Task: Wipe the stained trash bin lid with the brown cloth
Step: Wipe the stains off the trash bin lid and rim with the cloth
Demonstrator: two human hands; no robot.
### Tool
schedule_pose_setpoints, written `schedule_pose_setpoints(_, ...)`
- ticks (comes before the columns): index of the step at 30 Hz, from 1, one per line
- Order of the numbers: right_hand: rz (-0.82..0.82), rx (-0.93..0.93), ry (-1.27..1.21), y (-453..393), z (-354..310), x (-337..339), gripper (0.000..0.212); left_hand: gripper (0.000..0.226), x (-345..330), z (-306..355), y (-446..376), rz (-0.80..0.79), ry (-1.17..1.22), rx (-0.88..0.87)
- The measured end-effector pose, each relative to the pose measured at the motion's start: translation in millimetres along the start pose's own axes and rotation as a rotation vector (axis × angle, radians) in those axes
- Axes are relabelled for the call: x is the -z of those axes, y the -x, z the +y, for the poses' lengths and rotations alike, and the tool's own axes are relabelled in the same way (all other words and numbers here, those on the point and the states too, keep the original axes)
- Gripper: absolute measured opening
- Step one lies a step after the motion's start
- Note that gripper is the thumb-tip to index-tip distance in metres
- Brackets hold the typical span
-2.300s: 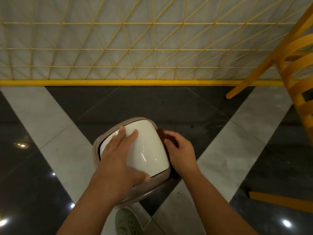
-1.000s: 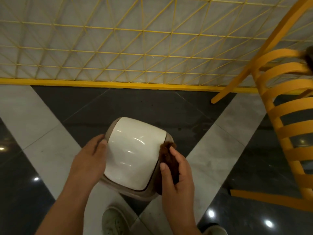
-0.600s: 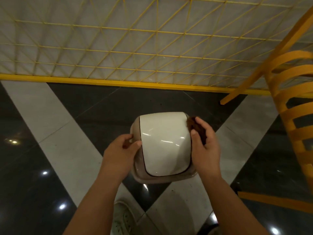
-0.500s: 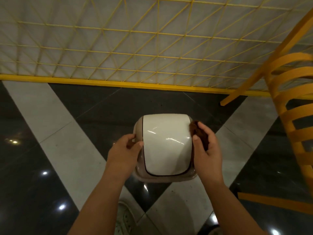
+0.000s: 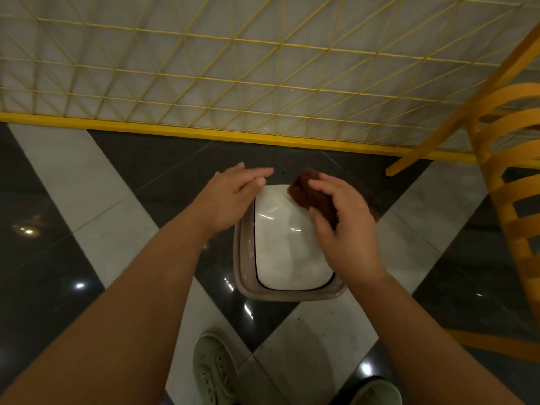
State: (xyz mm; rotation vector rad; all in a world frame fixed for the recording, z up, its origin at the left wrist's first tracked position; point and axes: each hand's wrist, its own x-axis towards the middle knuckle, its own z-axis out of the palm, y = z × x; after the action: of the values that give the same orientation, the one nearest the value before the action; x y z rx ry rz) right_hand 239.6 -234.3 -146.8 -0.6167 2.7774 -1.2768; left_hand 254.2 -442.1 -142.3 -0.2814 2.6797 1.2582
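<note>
— Brown cloth (image 5: 314, 197), bunched up in the right hand (image 5: 346, 229): the fingers (image 5: 321, 226) are clamped round it, thumb on the near side, and it sits over the far right corner of the trash bin lid (image 5: 287, 249).

— And the bin itself?

— On the floor (image 5: 96, 238), where the pale stripes meet on the dark tiles, just in front of the person's shoes (image 5: 214, 372). White glossy lid inside a taupe rim (image 5: 242, 276), seen from straight above (the surface looks a little cloudy, but I cannot tell stains from glare).

— What is the left hand (image 5: 230, 194) doing?

— It is at the far left corner of the lid, palm down, fingers stretched out and close together, gripping nothing. Whether it actually touches the rim I cannot tell from here.

— Anything else close by?

— Yellow wire fence (image 5: 233, 80) along the wall beyond the bin, and an orange slatted chair (image 5: 505, 176) off to the right, well apart from it.
</note>
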Motion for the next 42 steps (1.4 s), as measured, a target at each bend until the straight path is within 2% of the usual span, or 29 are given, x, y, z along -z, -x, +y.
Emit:
schedule_pose_setpoints(2, -0.091, 0.059, 0.141, -5.9, 3.1, -14.4, 0.043, 0.035, -6.2, -8.3, -4.8, -0.074, -0.080, -0.002)
schedule_pose_setpoints(7, -0.042, 0.245, 0.224, 22.3, 2.1, -36.9, 0.039, 0.034, -16.2, -22.7, -1.9, -0.006, -0.055, -0.013)
schedule_pose_setpoints(9, -0.140, 0.328, 0.218, 44.3, 5.3, -45.6, 0.041, 0.034, -18.2, -22.1, -1.8, 0.001, -0.067, -0.010)
schedule_pose_setpoints(11, -0.269, 0.348, 0.219, 70.9, 17.9, -52.4, 0.044, 0.035, -19.8, -20.2, -2.1, -0.005, -0.069, 0.000)
schedule_pose_setpoints(14, -0.372, 0.343, 0.300, 104.9, 37.9, -46.0, 0.043, 0.036, -20.6, -21.2, -0.9, -0.014, -0.093, 0.008)
schedule_pose_setpoints(17, -0.300, 0.329, 0.330, 113.3, 45.3, -16.6, 0.035, 0.037, -21.3, -21.5, -1.0, -0.024, -0.115, 0.005)
schedule_pose_setpoints(23, 0.050, 0.061, 0.206, 43.0, 33.5, 28.2, 0.042, 0.044, -28.3, -20.7, 3.8, -0.035, -0.084, 0.035)
schedule_pose_setpoints(26, 0.020, -0.064, 0.172, 30.6, 40.0, 11.2, 0.043, 0.056, -30.3, -19.8, 6.4, -0.037, -0.091, 0.031)
schedule_pose_setpoints(29, 0.068, -0.113, 0.090, 59.8, 48.8, -2.0, 0.044, 0.057, -30.7, -19.9, 7.1, -0.030, -0.073, 0.028)
schedule_pose_setpoints(34, 0.179, -0.199, -0.006, 99.8, 55.9, -12.8, 0.050, 0.058, -33.5, -17.7, 8.5, -0.044, 0.085, -0.001)
schedule_pose_setpoints(39, 0.173, -0.424, -0.094, 135.2, 62.8, -26.5, 0.057, 0.058, -34.7, -20.0, 7.8, -0.030, 0.113, 0.002)
schedule_pose_setpoints(42, 0.192, -0.448, -0.027, 145.6, 57.1, -33.7, 0.050, 0.057, -35.2, -19.9, 7.8, -0.025, 0.112, -0.003)
